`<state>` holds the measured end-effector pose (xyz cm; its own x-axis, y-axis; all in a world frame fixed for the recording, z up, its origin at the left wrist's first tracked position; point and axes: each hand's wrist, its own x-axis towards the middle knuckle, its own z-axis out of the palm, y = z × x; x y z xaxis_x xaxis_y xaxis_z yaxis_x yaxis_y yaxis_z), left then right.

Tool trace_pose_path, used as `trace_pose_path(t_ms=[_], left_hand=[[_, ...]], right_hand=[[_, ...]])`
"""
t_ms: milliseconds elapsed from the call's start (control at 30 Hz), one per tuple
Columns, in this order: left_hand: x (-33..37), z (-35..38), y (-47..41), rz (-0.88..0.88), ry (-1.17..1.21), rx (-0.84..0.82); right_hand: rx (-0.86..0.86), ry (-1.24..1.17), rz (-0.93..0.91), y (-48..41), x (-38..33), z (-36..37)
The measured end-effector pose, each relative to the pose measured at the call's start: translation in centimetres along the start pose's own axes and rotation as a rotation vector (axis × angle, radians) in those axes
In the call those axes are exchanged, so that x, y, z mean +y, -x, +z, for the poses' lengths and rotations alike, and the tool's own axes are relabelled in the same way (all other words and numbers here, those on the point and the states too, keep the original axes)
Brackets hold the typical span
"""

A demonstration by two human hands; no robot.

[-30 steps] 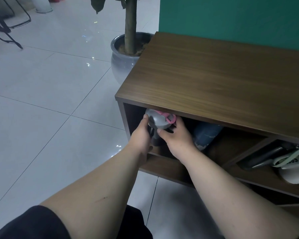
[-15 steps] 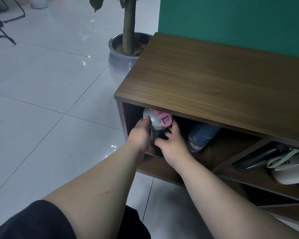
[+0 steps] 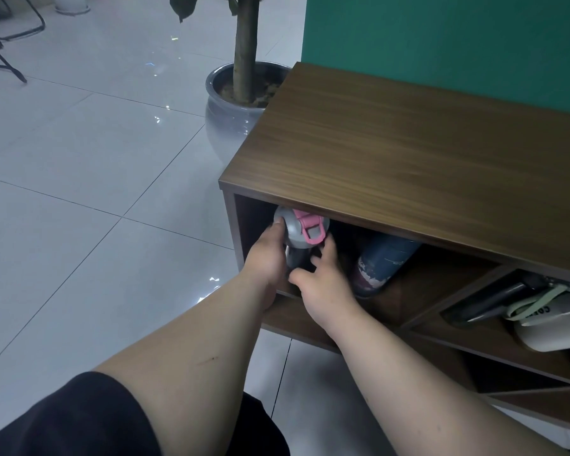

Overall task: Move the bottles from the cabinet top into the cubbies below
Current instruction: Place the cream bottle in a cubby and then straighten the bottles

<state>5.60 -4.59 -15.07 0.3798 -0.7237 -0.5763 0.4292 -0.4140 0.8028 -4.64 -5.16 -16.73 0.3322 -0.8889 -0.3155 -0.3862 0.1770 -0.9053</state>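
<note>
White glossy floor tiles (image 3: 79, 199) with thin dark grout lines are reflecting small points of light at the left. A rounded, glazed grey pot (image 3: 226, 121) is standing on them just beside the cabinet's left end, holding a straight brown trunk in coarse soil.

The cabinet (image 3: 408, 166) is showing a flat top of dark wood-grain laminate with a square front edge, set against a matte green wall (image 3: 441, 37). Below the top, slanted panels are dividing the body into angular cubbies.

In the leftmost cubby, the left hand (image 3: 265, 258) is wrapping its fingers around a bottle (image 3: 301, 230) with a domed grey plastic lid and a pink loop-shaped latch; the thumb is pressing on the lid's left edge. The bottle is standing roughly upright just inside the opening, its lid close under the cabinet top, its dark body mostly hidden by the hands. The right hand (image 3: 323, 281) is resting spread fingers against the bottle's lower right side, loosely rather than clenched.

Just to the right, in the same cubby, a cylindrical blue bottle (image 3: 384, 261) with a mottled, worn-looking lower band is leaning tilted. Further right, in a separate cubby, a slim dark bottle (image 3: 487, 301) is lying beside a smooth cream bottle (image 3: 553, 327) with a pale green strap.
</note>
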Motion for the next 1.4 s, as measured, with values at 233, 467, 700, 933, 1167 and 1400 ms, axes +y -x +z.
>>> trace_pose_path(t_ms=[233, 467, 700, 933, 1167, 1400], left_hand=[[0.0, -0.1, -0.6, 0.051, -0.049, 0.045], [0.2, -0.2, -0.5, 0.112, -0.102, 0.078], [0.0, -0.1, -0.5, 0.156, -0.119, 0.104], [-0.2, -0.1, -0.7, 0.170, -0.107, 0.075], [0.1, 0.1, -0.6, 0.165, -0.089, 0.096], [0.4, 0.1, -0.3, 0.175, -0.116, 0.110]], right_hand=[[-0.037, -0.029, 0.024, 0.0, 0.4, 0.4], [0.095, 0.010, 0.032, 0.0, 0.2, -0.1], [0.247, -0.188, 0.072, -3.4, -2.0, -2.5], [0.214, -0.291, 0.059, -5.1, -0.9, -1.6], [0.211, -0.274, 0.071, -4.3, -0.6, -0.9], [0.213, -0.282, 0.056, -4.1, -0.7, -0.3]])
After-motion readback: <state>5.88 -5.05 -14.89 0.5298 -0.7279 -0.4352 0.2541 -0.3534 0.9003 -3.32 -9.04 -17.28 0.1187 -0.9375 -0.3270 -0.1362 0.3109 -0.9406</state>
